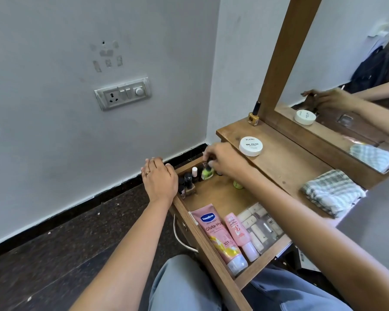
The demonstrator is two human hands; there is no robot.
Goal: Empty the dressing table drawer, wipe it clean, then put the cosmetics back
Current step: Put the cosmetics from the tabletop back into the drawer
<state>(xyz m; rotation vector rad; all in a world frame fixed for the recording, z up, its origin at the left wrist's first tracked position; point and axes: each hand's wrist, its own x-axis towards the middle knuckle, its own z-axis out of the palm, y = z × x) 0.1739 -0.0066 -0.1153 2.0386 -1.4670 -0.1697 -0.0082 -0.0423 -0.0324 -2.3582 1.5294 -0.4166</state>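
Head view: right hand (225,163) in pinch round green polish bottle (206,174)

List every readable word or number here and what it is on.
"zudio": white jar on the tabletop.
"NAIL POLISH": same jar; finer print too small.
"Vaseline": large pink tube in the drawer.
"Gluta-Hy", rest hidden: same tube.
"10X": same tube.
Print on the small pink tube: too blurred to read.

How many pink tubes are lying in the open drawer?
2. The Vaseline tube lies along the drawer's front wall; the smaller pink tube lies beside it, next to the clear case. The right arm may hide more.
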